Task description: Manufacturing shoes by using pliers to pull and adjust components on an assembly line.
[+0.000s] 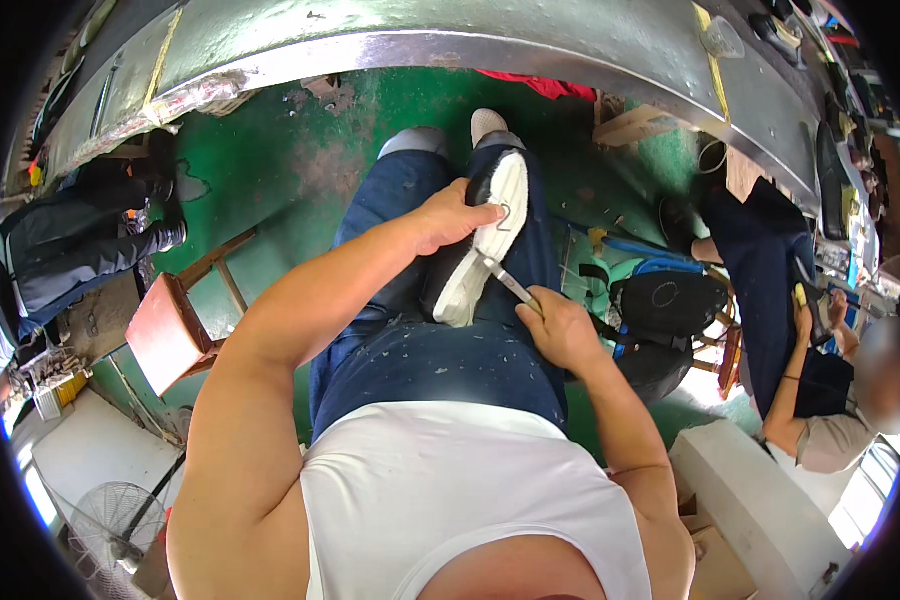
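A dark shoe upper lies bottom up across my thighs, its pale, rough underside (510,190) facing me with a handwritten mark on it. My left hand (455,216) is closed around the shoe's left side, with the thumb pressed on the underside. In my right hand (562,325) is a slim metal hand tool (511,283), its exact kind unclear. Its narrow head touches or nearly touches the edge of the underside around the shoe's middle. The dark side of the shoe is partly hidden by my left hand.
A metal-edged workbench (390,52) curves across the far side. At left stand a red-topped stool (167,335) and a wire fan (120,520). A black bag (670,300) sits on a chair at right. A co-worker (820,400) sits farther right; another person's legs (80,245) show at left.
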Demonstrator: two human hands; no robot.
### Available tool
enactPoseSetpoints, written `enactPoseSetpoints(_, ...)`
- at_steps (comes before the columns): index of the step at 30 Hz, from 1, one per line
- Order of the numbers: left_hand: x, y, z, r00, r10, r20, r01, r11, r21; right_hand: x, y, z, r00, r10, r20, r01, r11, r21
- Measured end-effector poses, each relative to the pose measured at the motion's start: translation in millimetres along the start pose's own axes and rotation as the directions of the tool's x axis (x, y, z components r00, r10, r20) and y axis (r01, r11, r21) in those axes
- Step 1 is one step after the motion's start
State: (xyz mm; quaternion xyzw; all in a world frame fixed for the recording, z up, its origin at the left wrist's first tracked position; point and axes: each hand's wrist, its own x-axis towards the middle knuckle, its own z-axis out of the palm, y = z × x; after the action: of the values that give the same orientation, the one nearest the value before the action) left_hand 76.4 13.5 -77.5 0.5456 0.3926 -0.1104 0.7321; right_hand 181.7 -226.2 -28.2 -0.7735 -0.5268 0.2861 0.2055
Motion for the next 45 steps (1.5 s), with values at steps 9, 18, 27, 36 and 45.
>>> enactPoseSetpoints(9, -31, -27, 14, 0.994, 0.106, 0.019, -0.098, 0.963, -0.249, -7, -14, -18, 0.984, 0.022, 0.174, -0.013, 0.999, -0.051)
enactPoseSetpoints(18, -39, -55, 30, 0.775, 0.601, -0.196, -0.426, 0.725, 0.541, -15, 23, -11, 0.762, 0.095, 0.64, -0.377, 0.869, 0.32)
enactPoseSetpoints(27, -70, -80, 18, 0.956, 0.292, 0.036, -0.294, 0.949, 0.111, 16, 63, -31, 0.46, -0.131, 0.878, -0.752, 0.469, 0.463)
enactPoseSetpoints(36, -75, -69, 14, 0.962, 0.261, 0.077, -0.273, 0.93, 0.245, 9, -22, -12, 0.995, -0.059, 0.079, 0.051, 0.994, 0.1)
enactPoseSetpoints(45, -67, -63, 9, 0.948, 0.301, 0.099, -0.317, 0.897, 0.308, 67, 4, -26, 0.992, 0.101, 0.073, -0.118, 0.951, 0.286)
